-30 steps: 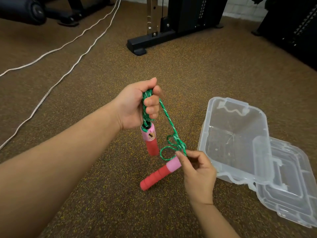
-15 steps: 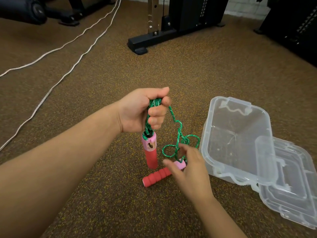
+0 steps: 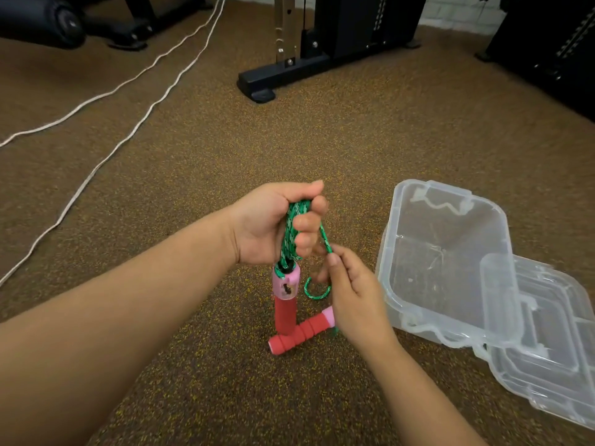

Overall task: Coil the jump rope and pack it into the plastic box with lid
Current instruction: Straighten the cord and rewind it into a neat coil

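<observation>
My left hand (image 3: 270, 223) is closed around a bundle of green jump rope coils (image 3: 291, 233), and one red and pink handle (image 3: 285, 297) hangs upright below the fist. My right hand (image 3: 351, 294) pinches the loose rope strand (image 3: 325, 239) just right of the fist, with a small loop (image 3: 317, 292) drooping below it. The second red handle (image 3: 301, 333) lies on the floor, its pink end under my right hand. The clear plastic box (image 3: 450, 341) sits open and empty to the right, leaning on its clear lid (image 3: 553, 355).
The brown speckled floor (image 3: 322, 140) runs all around. A black gym machine base (image 3: 257, 85) stands ahead, with more black equipment (image 3: 547, 53) at the far right. Two white cords (image 3: 128, 133) cross the floor at the left.
My right hand has let go of the floor-side loops and risen to pinch the strand close to my left fist. The second handle now lies flatter on the floor.
</observation>
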